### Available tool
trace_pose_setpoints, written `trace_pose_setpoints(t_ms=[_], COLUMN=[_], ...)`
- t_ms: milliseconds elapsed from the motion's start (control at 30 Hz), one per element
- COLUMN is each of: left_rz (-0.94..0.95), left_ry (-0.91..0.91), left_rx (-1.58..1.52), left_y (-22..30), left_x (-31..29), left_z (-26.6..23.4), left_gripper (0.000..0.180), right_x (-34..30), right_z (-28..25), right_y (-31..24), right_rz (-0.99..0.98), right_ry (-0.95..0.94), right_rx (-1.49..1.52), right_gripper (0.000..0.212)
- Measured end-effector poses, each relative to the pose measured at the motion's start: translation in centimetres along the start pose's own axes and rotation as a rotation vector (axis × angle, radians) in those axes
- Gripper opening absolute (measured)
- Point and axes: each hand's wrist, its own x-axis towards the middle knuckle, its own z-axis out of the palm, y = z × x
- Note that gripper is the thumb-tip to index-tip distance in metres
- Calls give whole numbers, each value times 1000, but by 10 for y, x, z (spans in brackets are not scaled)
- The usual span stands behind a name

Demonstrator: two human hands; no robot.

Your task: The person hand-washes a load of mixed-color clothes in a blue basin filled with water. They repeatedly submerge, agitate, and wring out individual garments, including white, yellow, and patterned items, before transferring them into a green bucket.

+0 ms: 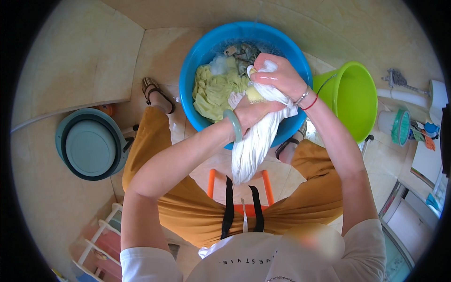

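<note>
A white cloth garment [256, 145] is bunched between my two hands over a blue basin [187, 89], its long end hanging past the near rim. My left hand [256, 113], with a jade-green bangle at the wrist, is closed around the gathered cloth. Just beyond it, my right hand [279, 75] grips another part of the cloth, with white suds on the fingers. A pale yellow piece [256, 95] shows between the hands; I cannot tell whether it is soap or fabric. Wet yellow-green cloth [213, 89] and a dark patterned cloth [246, 52] lie in the basin's sudsy water.
A lime-green bucket [357, 103] stands right of the basin. Stacked grey-green basins [91, 145] lean at the left, above a white rack [101, 235]. An orange stool [267, 188] is beneath me. A small bin with a green liner [400, 127] stands at the far right.
</note>
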Motion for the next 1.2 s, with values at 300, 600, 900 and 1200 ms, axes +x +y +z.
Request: trace_pose_setpoints(t_ms=[300, 600, 900, 1200], left_rz=[153, -27, 163, 281], left_ry=[149, 502, 257, 185], left_rx=[213, 384, -276, -177], left_y=[-43, -53, -15, 18], left_x=[37, 61, 10, -42], left_z=[-35, -48, -39, -9], left_gripper=[48, 54, 49, 53], right_x=[14, 40, -19, -72], right_z=[21, 23, -4, 24], right_y=[19, 70, 46, 0], right_rz=[-93, -104, 356, 207], right_ry=[207, 361, 174, 319], right_rx=[-400, -419, 603, 693], right_gripper=[18, 28, 63, 43])
